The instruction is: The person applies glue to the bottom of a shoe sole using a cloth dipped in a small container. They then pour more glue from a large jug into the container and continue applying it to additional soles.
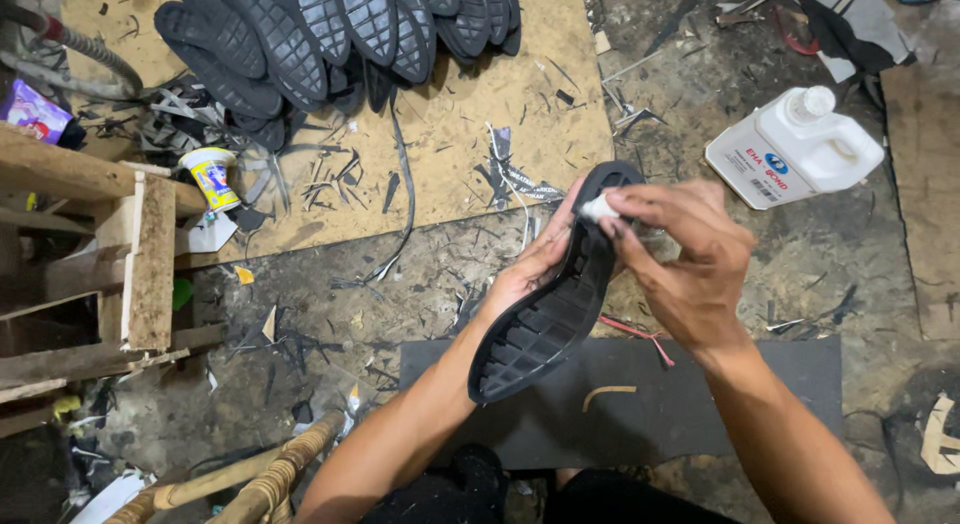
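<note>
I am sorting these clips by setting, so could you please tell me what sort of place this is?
Probably a small shoemaking workshop. The left hand holds a black shoe sole, a pile of black soles lies beyond, and a white plastic jug stands on the scrap-littered floor.

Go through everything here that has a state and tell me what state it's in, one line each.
Black rubber shoe sole: held up off the floor, tread side up.
Left hand: gripping the sole from beneath.
Right hand: pinching a small white wad against the sole's end.
White plastic jug: lying on its side, cap on.
Stack of black soles: piled, treads up.
Small white and yellow tub: upright; lid cannot be told.
</note>
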